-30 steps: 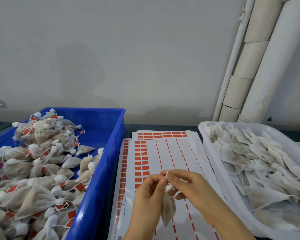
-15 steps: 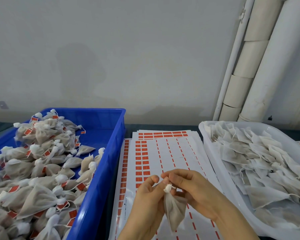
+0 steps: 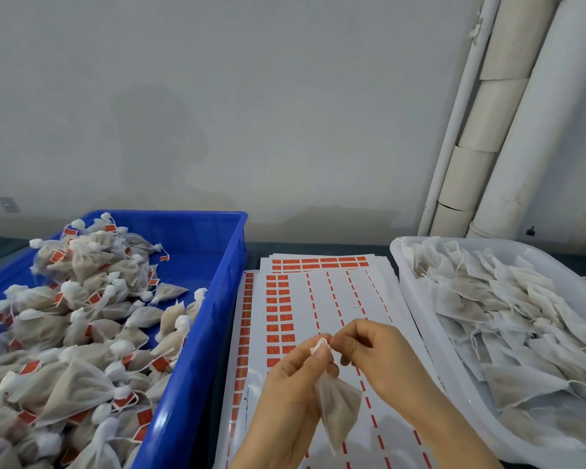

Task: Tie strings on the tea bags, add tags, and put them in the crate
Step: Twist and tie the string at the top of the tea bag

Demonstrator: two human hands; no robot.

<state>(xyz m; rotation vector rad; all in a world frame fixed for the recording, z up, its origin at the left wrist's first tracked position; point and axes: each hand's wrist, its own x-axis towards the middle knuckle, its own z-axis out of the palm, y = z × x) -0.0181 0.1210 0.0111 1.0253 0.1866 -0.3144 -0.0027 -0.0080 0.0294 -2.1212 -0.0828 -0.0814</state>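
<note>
**Cinch the neck tight before reaching for a tag**

Nearest the camera, the left hand (image 3: 291, 394) has its thumb and forefinger curled round the gathered neck (image 3: 319, 346) of a single tea bag (image 3: 339, 407), whose filled body hangs free below the knuckles. The right hand (image 3: 379, 360) meets it from the other side, thumb and forefinger pinched at the tip of that neck and the other fingers loosely curled. The string is too fine to make out, so I cannot tell whether the right hand holds string or mesh.

This looks like the tying step, with no tag on the bag yet. To do it well, the left pinch should probably stay low on the neck so the gather cannot spread. The right hand can then draw the knot snug against it, pulling sideways and not upward, since thin mesh is likely to tear.

Below the hands lie the tag sheets (image 3: 322, 296), with orange labels left along one side. The blue crate (image 3: 217, 299) stands just left of them, heaped with tied bags (image 3: 82, 316). Just right, a white tub (image 3: 416, 299) holds untied bags (image 3: 504, 316). Beyond are pale pipes (image 3: 521, 130) against a grey wall (image 3: 251, 113)
</note>
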